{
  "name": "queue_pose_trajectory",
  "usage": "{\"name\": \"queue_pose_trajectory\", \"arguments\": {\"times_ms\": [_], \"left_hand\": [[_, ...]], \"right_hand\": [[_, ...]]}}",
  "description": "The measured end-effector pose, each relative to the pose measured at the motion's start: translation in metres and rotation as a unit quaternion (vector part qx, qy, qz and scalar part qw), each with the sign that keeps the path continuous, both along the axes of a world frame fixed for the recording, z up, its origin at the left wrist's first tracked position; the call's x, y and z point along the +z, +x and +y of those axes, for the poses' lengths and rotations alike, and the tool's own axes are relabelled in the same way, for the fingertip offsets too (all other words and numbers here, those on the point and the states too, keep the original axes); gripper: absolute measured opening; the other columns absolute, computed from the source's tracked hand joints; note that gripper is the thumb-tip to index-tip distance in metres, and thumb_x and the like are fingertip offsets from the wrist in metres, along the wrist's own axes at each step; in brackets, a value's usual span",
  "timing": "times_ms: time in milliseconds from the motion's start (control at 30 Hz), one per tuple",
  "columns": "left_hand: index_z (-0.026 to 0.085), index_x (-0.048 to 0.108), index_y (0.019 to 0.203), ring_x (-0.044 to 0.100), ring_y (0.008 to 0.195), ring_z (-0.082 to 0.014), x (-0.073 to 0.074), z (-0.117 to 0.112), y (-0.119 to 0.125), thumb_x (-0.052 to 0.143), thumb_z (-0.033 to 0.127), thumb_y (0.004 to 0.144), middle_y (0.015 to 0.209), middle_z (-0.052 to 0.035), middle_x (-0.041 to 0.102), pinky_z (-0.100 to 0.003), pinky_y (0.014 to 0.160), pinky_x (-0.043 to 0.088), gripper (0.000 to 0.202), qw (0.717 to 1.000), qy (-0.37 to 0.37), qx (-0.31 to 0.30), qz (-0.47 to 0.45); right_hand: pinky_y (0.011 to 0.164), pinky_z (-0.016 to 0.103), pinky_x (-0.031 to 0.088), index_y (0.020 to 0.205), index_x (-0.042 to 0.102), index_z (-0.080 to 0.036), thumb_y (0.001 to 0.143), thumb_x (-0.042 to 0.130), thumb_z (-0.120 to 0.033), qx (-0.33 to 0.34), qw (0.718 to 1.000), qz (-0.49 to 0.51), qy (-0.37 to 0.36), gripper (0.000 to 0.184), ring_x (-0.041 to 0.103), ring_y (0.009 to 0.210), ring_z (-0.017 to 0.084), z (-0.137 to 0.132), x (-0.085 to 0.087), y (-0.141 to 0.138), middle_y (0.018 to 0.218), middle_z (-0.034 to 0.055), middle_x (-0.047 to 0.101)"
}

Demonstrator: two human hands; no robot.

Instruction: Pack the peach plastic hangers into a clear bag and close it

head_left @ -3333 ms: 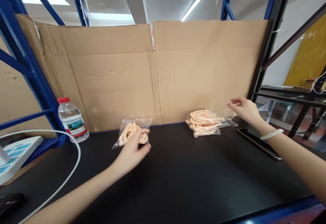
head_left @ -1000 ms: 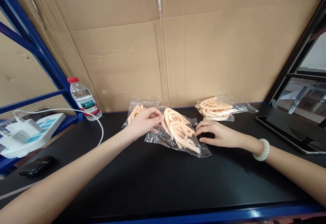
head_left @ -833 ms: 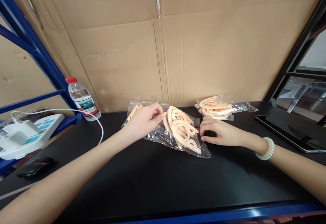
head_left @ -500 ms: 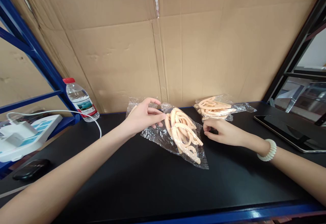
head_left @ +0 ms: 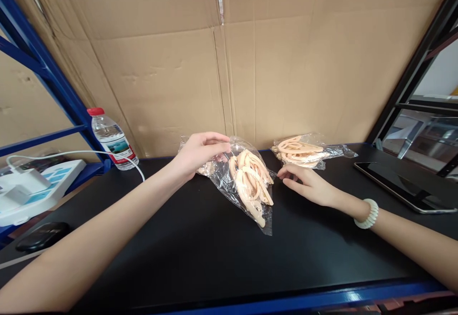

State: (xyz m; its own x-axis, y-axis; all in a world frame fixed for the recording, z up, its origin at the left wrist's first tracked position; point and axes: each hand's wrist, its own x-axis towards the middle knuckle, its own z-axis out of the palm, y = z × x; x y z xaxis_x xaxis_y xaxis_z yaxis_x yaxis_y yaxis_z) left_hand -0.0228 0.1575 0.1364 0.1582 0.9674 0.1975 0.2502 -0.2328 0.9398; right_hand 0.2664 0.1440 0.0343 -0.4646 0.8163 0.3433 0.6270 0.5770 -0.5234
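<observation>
we had our left hand (head_left: 200,153) pinched shut on the top edge of a clear plastic bag (head_left: 246,183) full of peach-coloured curved plastic pieces, lifted so the bag hung tilted, its lower corner down at the black tabletop (head_left: 200,253). our right hand (head_left: 307,186) lay low just right of the bag, fingers (head_left: 286,172) loosely extended, half open, holding nothing; whether the fingertips touched the plastic we could not tell. a white bracelet (head_left: 365,213) sat on that wrist. a second bag of the same pieces (head_left: 304,147) lay flat behind the right hand, near the cardboard wall (head_left: 171,76). water bottle (head_left: 111,139) stood far left, white cable (head_left: 71,153) in front of it, a tablet (head_left: 393,186) lay far right.
</observation>
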Motion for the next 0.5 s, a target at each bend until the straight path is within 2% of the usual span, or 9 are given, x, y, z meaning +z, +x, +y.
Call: {"name": "queue_pose_trajectory", "arguments": {"times_ms": [167,300,400,500], "left_hand": [[0.016,0.072,0.083,0.063,0.065,-0.0162,-0.001,0.002,-0.004,0.08,0.028,0.065,0.072,-0.0042,0.069,-0.03,0.065,0.048,0.023,1.0,-0.013,0.008,-0.026],[0.016,0.073,0.082,0.062,0.066,-0.0155,0.002,0.001,-0.002,0.081,0.027,0.063,0.072,-0.0036,0.069,-0.03,0.07,0.049,0.023,0.999,0.003,0.008,-0.036],[0.016,0.074,0.081,0.06,0.065,-0.0138,0.006,-0.001,0.003,0.08,0.026,0.064,0.071,-0.0024,0.068,-0.029,0.07,0.049,0.021,0.999,0.019,0.01,-0.043],[0.016,0.075,0.077,0.06,0.064,-0.0131,0.009,-0.002,0.006,0.079,0.025,0.065,0.07,-0.0024,0.068,-0.028,0.067,0.048,0.016,0.999,0.027,0.007,-0.044]], "right_hand": [[0.093,0.044,0.046,0.112,0.06,-0.024,0.089,0.056,-0.034,0.045,0.999,-0.008,0.01,0.025,0.058,0.103,0.026,-0.004,-0.005,-0.007,0.108,0.0078,0.063],[0.096,0.047,0.045,0.117,0.06,-0.023,0.088,0.059,-0.042,0.027,1.0,-0.013,0.006,0.034,0.057,0.107,0.028,-0.005,-0.005,-0.009,0.112,0.01,0.062],[0.099,0.048,0.044,0.127,0.054,-0.024,0.088,0.057,-0.049,0.024,0.999,0.019,-0.026,0.046,0.056,0.113,0.029,-0.009,-0.002,-0.01,0.123,0.0108,0.059],[0.106,0.051,0.039,0.14,0.042,-0.025,0.088,0.054,-0.055,0.04,0.995,0.05,-0.08,0.061,0.05,0.126,0.032,-0.015,0.002,-0.013,0.138,0.0116,0.052]]}}
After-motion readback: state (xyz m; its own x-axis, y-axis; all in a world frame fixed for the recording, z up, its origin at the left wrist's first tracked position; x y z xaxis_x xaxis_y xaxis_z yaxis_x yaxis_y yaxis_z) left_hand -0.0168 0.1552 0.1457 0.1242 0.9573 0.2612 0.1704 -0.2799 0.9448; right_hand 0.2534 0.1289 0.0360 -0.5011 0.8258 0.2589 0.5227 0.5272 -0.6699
